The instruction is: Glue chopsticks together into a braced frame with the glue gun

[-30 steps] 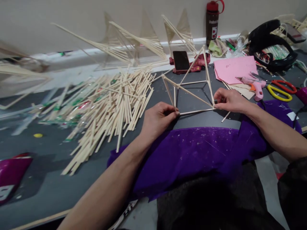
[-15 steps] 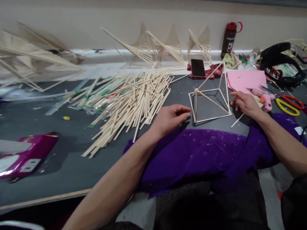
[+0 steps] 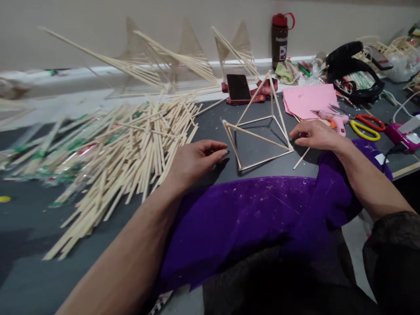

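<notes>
A frame of thin wooden sticks (image 3: pixel 259 133), glued into a pyramid-like shape, stands on the dark grey table (image 3: pixel 33 271). My left hand (image 3: pixel 193 161) rests on the table just left of the frame, fingers loosely curled and apart, holding nothing. My right hand (image 3: pixel 315 134) lies by the frame's right corner, fingers stretched out, close to the corner stick. A loose stick (image 3: pixel 301 158) lies under that hand. A big heap of wooden sticks (image 3: pixel 131 144) spreads over the table to the left.
A purple cloth (image 3: pixel 262 214) covers the table's near edge. A pink glue gun (image 3: pixel 337 120), red and yellow scissors (image 3: pixel 367 124), pink paper (image 3: pixel 310 99), a phone (image 3: pixel 238 86), a dark bottle (image 3: pixel 278 39) and finished stick structures (image 3: pixel 183 61) stand behind.
Both hands have let go of the stick frame's lower corners and drawn slightly away. The frame now stands alone on the table. The camera view has swung about.
</notes>
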The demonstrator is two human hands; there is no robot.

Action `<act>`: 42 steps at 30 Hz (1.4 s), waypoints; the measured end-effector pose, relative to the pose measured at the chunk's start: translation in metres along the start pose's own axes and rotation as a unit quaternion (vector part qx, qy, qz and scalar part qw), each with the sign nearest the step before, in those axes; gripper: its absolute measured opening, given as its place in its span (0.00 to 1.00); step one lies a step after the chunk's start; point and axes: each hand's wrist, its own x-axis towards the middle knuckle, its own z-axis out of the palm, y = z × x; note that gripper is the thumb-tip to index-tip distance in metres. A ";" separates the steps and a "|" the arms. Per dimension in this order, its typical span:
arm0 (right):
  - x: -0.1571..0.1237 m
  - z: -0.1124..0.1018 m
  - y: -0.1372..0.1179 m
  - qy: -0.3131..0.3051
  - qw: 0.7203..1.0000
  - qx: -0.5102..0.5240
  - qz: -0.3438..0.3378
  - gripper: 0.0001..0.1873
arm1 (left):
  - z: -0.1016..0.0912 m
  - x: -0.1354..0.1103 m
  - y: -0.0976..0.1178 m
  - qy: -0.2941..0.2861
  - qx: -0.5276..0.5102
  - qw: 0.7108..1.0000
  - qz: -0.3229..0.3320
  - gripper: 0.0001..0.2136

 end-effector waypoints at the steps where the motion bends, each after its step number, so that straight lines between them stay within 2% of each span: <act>1: -0.001 -0.002 -0.004 -0.026 1.000 -0.008 0.008 0.12 | 0.000 -0.002 -0.002 -0.013 0.002 1.000 0.004 0.19; 4: -0.003 -0.002 -0.015 -0.077 0.996 0.000 0.036 0.08 | -0.001 -0.009 -0.007 -0.059 -0.009 0.998 0.025 0.19; 8: -0.002 0.004 -0.019 -0.075 0.995 0.023 0.054 0.07 | 0.002 -0.015 -0.007 -0.091 -0.001 0.994 0.066 0.20; 15: 0.003 0.014 -0.009 -0.027 0.999 0.013 0.030 0.03 | 0.014 -0.020 0.002 -0.071 0.077 0.983 0.152 0.14; 20: 0.002 0.014 -0.006 -0.007 0.999 0.006 0.033 0.05 | 0.018 -0.020 0.004 -0.043 0.112 0.979 0.164 0.14; 23: 0.001 0.012 -0.006 -0.015 0.999 0.007 0.039 0.07 | 0.020 -0.021 0.004 -0.033 0.126 0.976 0.174 0.14; 28: 0.001 0.011 -0.004 -0.005 0.999 -0.023 0.041 0.05 | 0.024 -0.022 0.005 -0.039 0.126 0.971 0.199 0.14; 33: 0.003 0.016 0.001 0.026 0.996 -0.077 0.031 0.07 | 0.025 -0.026 0.011 -0.066 0.104 0.969 0.214 0.13; 36: 0.004 0.022 0.004 0.055 0.992 -0.111 0.033 0.08 | 0.018 -0.026 0.015 -0.061 0.074 0.977 0.190 0.12; 40: 0.004 0.029 0.004 0.080 0.984 -0.152 0.047 0.07 | -0.001 -0.010 0.010 0.065 0.066 0.992 0.081 0.13; 42: 0.005 0.031 0.001 0.086 0.979 -0.175 0.062 0.08 | -0.009 0.005 0.005 0.094 0.076 0.992 0.044 0.15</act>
